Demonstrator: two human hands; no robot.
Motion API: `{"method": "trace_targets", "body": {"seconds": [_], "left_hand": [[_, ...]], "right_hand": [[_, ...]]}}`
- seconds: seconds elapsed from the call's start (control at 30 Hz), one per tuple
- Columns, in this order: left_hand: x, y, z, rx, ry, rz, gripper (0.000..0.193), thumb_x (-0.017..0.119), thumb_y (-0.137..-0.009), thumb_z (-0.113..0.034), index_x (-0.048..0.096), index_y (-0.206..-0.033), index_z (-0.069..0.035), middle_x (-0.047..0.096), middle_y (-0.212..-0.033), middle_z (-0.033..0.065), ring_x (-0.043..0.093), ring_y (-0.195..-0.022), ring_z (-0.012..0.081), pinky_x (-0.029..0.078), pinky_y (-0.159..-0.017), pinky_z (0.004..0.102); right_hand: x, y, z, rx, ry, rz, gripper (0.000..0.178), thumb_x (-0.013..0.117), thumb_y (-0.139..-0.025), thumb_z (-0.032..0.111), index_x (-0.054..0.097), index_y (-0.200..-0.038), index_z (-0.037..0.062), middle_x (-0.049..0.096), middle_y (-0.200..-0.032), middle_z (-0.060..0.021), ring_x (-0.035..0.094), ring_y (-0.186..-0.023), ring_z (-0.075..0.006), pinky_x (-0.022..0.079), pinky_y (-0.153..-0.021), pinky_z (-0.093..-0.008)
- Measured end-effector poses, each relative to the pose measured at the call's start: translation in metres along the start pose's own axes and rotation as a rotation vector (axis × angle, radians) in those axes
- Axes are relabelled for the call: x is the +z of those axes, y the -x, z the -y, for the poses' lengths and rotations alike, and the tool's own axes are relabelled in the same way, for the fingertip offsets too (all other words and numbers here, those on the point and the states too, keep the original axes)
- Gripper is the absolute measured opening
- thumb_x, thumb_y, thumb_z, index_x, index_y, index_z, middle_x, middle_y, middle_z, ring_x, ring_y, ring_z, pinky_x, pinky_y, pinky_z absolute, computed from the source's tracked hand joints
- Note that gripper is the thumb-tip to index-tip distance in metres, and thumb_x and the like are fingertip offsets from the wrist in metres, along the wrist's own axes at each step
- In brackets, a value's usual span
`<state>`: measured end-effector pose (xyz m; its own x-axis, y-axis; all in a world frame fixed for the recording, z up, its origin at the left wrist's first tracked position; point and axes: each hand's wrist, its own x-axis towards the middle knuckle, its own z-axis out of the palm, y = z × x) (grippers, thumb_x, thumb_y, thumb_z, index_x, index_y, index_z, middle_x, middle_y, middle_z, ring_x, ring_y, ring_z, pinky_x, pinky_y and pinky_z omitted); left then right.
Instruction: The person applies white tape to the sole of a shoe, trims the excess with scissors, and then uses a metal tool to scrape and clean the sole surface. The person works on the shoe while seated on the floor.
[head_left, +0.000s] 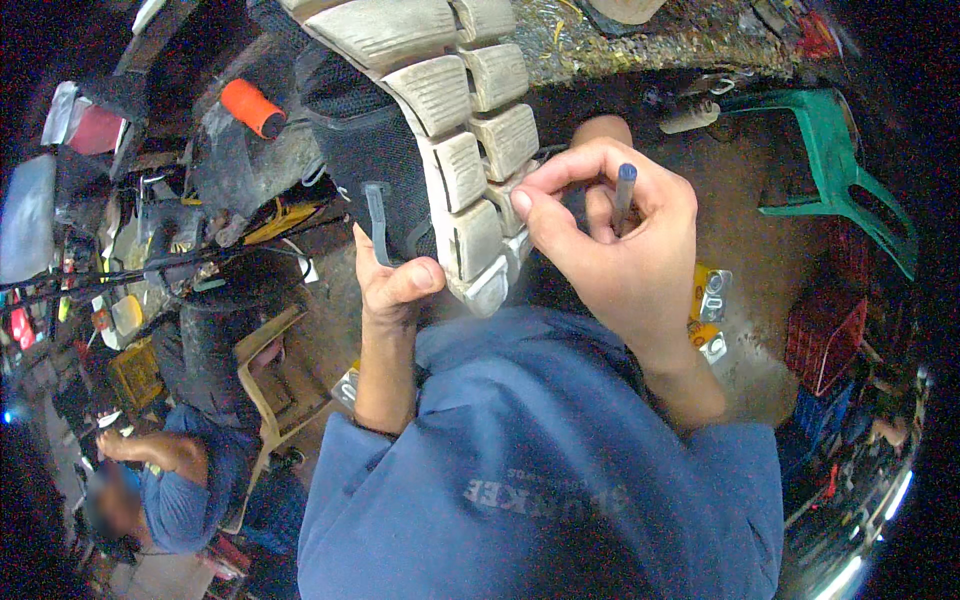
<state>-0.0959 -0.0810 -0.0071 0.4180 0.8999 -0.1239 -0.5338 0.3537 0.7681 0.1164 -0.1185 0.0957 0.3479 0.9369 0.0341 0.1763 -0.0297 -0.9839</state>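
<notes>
A black mesh sneaker (370,140) with a thick, cream, blocky sole (455,150) is held up before me, one end toward my chest. My left hand (395,285) grips that lower end, its thumb against the side and its other fingers hidden behind the shoe. A grey pull loop (376,220) stands out above that thumb. At the right edge of the sole, my right hand (620,230) pinches thumb and forefinger together; whatever is between the tips is too small to make out. A pen-like tool (626,190) with a blue end is tucked among its curled fingers.
Beyond the shoe lies a littered worktop (660,50). An orange thread spool (252,108) is at the left. A green plastic chair (850,170) and a red crate (825,330) stand at the right. Another person (190,480) sits at the lower left, near a beige chair (265,380).
</notes>
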Motion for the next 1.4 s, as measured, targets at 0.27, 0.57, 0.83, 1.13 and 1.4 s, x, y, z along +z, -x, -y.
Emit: {"method": "trace_targets", "body": {"seconds": [0.27,0.57,0.83,1.13,1.4], "left_hand": [[-0.009,-0.004,0.009,0.003,0.033,0.026,0.099,0.092,-0.069,-0.016,0.041,-0.152,0.003,0.063,-0.139,0.0216,0.066,-0.124,0.0350,0.052,-0.110,0.0487],[-0.002,0.001,0.015,-0.027,0.107,-0.075,0.101,0.092,-0.071,-0.018,0.039,-0.154,0.003,0.062,-0.140,0.0211,0.066,-0.124,0.0364,0.052,-0.110,0.0494],[0.006,-0.002,0.012,0.002,0.112,-0.033,0.096,0.089,-0.072,-0.021,0.042,-0.152,0.005,0.064,-0.137,0.0219,0.070,-0.118,0.0359,0.056,-0.105,0.0485],[0.002,-0.003,0.012,-0.051,0.193,-0.012,0.094,0.086,-0.077,-0.026,0.040,-0.153,0.006,0.064,-0.138,0.0230,0.069,-0.121,0.0367,0.057,-0.105,0.0490],[0.002,-0.007,0.008,-0.016,0.549,0.145,0.087,0.073,-0.091,-0.021,0.028,-0.161,0.003,0.058,-0.146,0.0237,0.065,-0.127,0.0383,0.054,-0.109,0.0530]], "right_hand": [[-0.003,-0.001,-0.003,-0.018,0.006,0.042,0.011,0.081,-0.082,-0.001,0.076,-0.089,0.0035,0.075,-0.085,0.0040,0.036,-0.053,0.0067,0.021,-0.047,-0.0154],[-0.003,0.002,-0.003,0.035,-0.037,0.043,0.020,0.082,-0.079,-0.004,0.075,-0.096,0.0024,0.074,-0.088,0.0035,0.035,-0.053,0.0064,0.021,-0.047,-0.0153],[-0.003,0.005,-0.002,0.038,0.006,0.042,0.027,0.082,-0.076,-0.006,0.074,-0.100,0.0015,0.074,-0.091,0.0027,0.034,-0.054,0.0058,0.022,-0.048,-0.0155],[-0.006,0.007,0.001,0.045,0.019,0.044,0.025,0.084,-0.077,-0.004,0.075,-0.100,0.0037,0.073,-0.089,0.0038,0.034,-0.055,0.0049,0.023,-0.050,-0.0165],[-0.019,-0.005,-0.003,-0.461,0.279,0.014,0.014,0.084,-0.082,-0.001,0.079,-0.095,0.0015,0.076,-0.088,-0.0078,0.062,-0.067,-0.0094,0.045,-0.057,-0.0247]]}}
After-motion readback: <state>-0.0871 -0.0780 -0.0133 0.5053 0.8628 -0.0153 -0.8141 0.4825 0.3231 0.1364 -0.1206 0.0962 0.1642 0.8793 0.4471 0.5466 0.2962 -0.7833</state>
